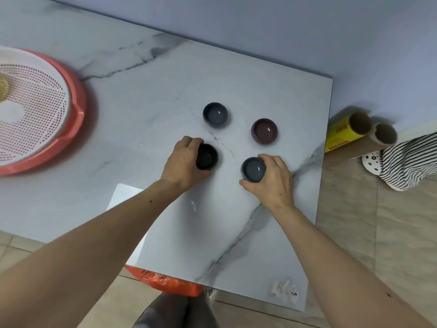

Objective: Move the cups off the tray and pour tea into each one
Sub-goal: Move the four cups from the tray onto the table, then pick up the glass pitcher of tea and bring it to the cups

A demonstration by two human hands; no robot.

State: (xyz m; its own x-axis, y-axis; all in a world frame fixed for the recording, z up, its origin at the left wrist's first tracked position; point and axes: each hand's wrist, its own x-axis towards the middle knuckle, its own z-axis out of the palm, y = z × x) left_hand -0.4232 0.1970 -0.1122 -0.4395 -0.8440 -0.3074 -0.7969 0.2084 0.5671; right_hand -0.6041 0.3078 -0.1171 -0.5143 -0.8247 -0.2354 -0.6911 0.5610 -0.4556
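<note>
Several small cups stand on the marble table (165,91). My left hand (183,162) grips a black cup (207,156) from its left side. Around the right side of a grey-blue cup (253,168) my right hand (272,178) is closed. Farther back stand a dark grey cup (215,113) and a maroon cup (264,130), both untouched. The round tray (78,110), red with a white perforated insert, lies at the far left with no cup visible on it. No teapot is in view.
Two cardboard tubes (369,129), one with a yellow wrap, lean past the table's right edge beside a striped cloth (409,162). An orange object (165,280) sits under the near edge. Tiled floor lies to the right and below.
</note>
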